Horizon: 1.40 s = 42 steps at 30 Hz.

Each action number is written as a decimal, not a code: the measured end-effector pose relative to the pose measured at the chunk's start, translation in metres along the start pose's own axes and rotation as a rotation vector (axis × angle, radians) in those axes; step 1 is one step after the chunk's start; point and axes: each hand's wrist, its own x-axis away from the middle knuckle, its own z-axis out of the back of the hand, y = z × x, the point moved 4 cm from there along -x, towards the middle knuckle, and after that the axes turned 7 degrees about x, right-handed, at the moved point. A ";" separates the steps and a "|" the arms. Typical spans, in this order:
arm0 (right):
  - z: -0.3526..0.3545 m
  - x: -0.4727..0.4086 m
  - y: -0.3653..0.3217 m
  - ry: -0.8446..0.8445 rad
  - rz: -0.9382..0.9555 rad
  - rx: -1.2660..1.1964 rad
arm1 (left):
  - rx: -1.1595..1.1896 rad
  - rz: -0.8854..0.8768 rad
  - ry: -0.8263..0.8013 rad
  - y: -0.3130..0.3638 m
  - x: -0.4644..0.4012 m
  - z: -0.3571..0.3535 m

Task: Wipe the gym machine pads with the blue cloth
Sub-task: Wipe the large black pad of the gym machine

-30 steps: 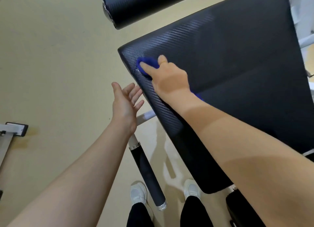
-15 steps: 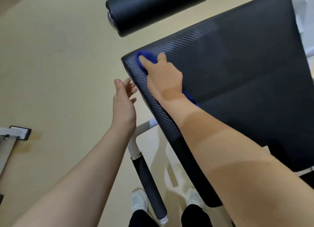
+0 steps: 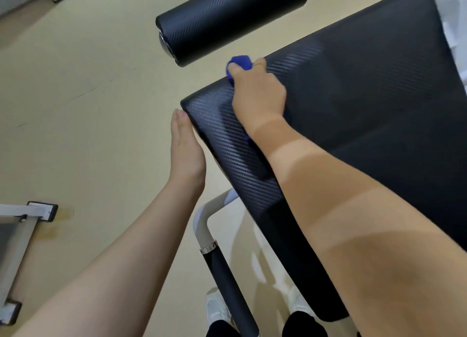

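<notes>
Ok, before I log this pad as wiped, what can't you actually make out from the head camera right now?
- Blue cloth: mostly hidden under the right hand; only a bunched end shows, plus a sliver by the wrist.
- Flat pad: the right edge is cut off by the frame and the near part is covered by the forearm.
- Roller pad: the far end is cut off by the frame's top edge.
- Left hand: seen edge-on beside the pad's corner; contact unclear.

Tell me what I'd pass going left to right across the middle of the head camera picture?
Beige floor → left hand against the pad's corner → right hand gripping the blue cloth → large black pad.
</notes>
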 end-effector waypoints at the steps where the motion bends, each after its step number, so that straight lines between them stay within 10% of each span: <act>1: 0.000 -0.002 0.003 -0.001 -0.046 -0.007 | -0.037 -0.022 -0.003 0.003 0.000 -0.001; 8: -0.002 0.031 -0.037 -0.001 0.374 0.035 | -0.252 -0.167 0.046 0.011 -0.001 -0.014; 15: 0.010 -0.022 0.094 0.018 -0.147 0.104 | -0.626 -0.321 -0.127 0.017 0.009 -0.036; 22: 0.002 0.001 0.038 0.005 0.267 0.133 | -0.830 -0.423 -0.187 0.025 0.013 -0.055; 29: 0.014 -0.031 0.115 -0.002 -0.194 -0.001 | -1.125 -0.566 -0.301 0.021 0.012 -0.075; 35: 0.004 -0.005 0.071 -0.004 0.246 0.076 | -1.256 -0.645 -0.314 0.024 0.012 -0.081; 42: 0.009 -0.020 0.115 -0.017 -0.220 -0.082 | -1.316 -0.698 -0.353 0.025 0.005 -0.080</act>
